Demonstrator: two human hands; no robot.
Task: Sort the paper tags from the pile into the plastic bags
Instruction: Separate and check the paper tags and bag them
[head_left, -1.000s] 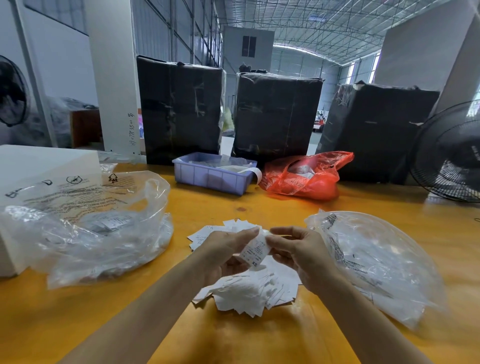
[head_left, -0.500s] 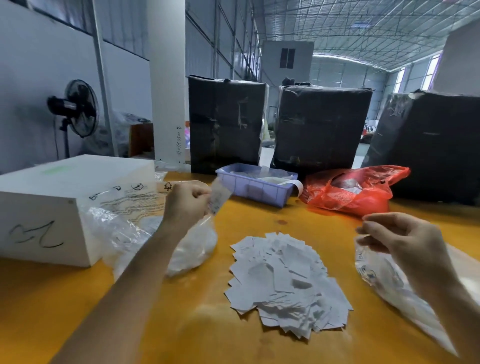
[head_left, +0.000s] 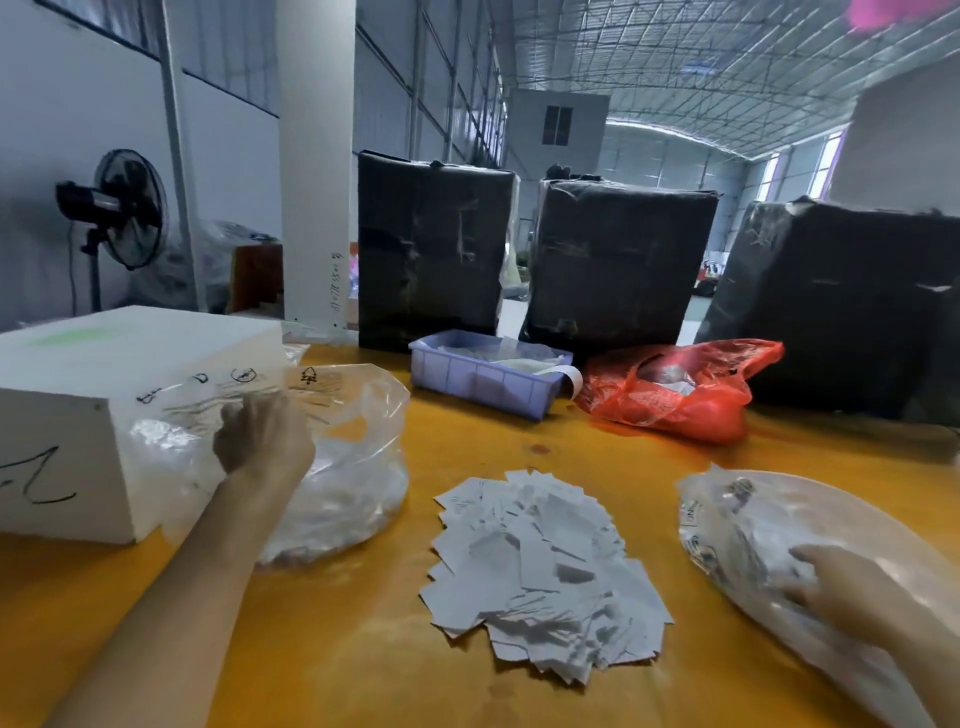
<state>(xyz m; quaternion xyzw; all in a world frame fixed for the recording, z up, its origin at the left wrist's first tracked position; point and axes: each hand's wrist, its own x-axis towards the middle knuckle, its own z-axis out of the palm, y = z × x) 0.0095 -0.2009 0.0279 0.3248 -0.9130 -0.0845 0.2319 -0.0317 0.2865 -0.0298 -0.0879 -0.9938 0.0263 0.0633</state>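
Left hand (head_left: 262, 434) reaches into the mouth of the clear plastic bag on the left (head_left: 358, 467), fingers curled away from the camera; whether they pinch a tag, I cannot tell. Right hand (head_left: 852, 597) lies inside the clear plastic bag on the right (head_left: 737, 519), fingers loosely extended. Between both bags, the loose pile of white paper tags (head_left: 540, 566) sits on the yellow wooden table (head_left: 363, 649).

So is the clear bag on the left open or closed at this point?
Open. The left clear bag gapes at its top edge, and the left hand reaches into the mouth; white tags show through the plastic.
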